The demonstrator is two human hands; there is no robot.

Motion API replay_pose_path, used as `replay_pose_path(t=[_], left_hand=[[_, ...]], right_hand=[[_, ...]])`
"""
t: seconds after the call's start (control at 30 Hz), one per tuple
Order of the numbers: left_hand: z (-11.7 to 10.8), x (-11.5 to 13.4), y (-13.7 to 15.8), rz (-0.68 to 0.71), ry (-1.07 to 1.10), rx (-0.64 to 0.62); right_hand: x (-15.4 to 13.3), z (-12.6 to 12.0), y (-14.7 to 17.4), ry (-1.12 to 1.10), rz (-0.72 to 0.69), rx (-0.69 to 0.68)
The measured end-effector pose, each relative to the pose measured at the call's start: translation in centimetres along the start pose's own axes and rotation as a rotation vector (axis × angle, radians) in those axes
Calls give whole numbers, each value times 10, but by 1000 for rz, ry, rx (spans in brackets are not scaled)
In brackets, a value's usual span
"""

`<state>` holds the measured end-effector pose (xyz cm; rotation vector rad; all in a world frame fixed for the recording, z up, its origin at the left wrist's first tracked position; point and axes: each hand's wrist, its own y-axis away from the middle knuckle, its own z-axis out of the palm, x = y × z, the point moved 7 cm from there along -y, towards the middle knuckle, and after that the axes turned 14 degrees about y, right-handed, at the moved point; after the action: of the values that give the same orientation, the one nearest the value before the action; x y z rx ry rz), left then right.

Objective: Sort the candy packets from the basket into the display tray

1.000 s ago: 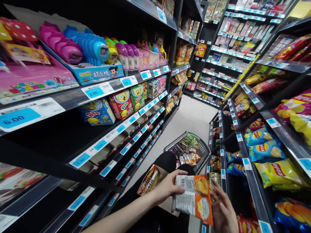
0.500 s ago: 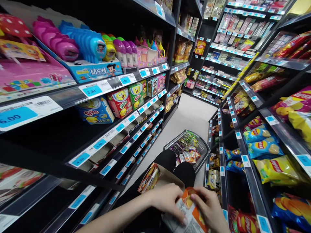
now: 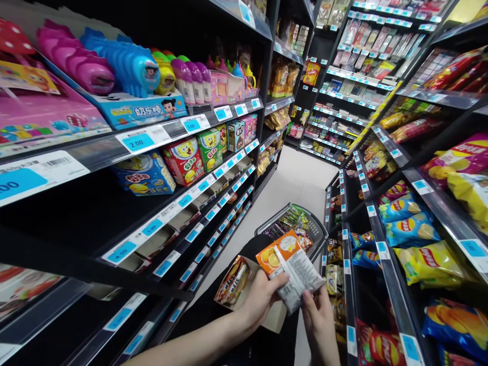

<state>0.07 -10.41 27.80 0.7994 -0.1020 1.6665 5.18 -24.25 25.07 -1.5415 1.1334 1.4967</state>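
An orange and silver snack packet with orange-slice pictures is held up in front of me. My left hand grips its lower left side, thumb on top. At the lower right end, my right hand pinches the packet between thumb and fingers. Below it, an open cardboard box rests on my lap, partly covered by my left hand and the packet. Several dark red and yellow packets stand in the box's left end. Beyond my knees, a grey shopping basket on the floor holds several colourful packets.
A shelf on the left carries toys, candy and small snack boxes. On the right, shelves hold several chip bags. Pale floor runs between them toward another shelf at the back.
The packet has been raised and turned, from low over my lap to above the box, with its orange end now at upper left. Both hands have shifted their hold on it.
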Motion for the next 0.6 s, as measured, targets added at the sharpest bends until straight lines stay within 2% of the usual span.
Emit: replay_pose_path(t=[0.07,0.17,0.23,0.3,0.4,0.53,0.6], left_hand=[[1,10,1,51,-119,-60],[1,33,4,98,-197,-207],[1,42,6,25,-201,-314],[-2,43,8,-77,-271,-364],[-11,40,8,-116,-442,-322],[-19,40,3,-29,-569,-200],[-20,41,2,9,-608,-165]], right_hand=[[2,3,2,-43,55,52],[0,-4,3,-59,81,47],[-4,-10,5,-21,58,30],[-10,-16,7,50,25,37],[-18,-20,9,95,-50,-11],[-31,-17,13,38,-171,-225],[-35,-23,15,90,-193,-193]])
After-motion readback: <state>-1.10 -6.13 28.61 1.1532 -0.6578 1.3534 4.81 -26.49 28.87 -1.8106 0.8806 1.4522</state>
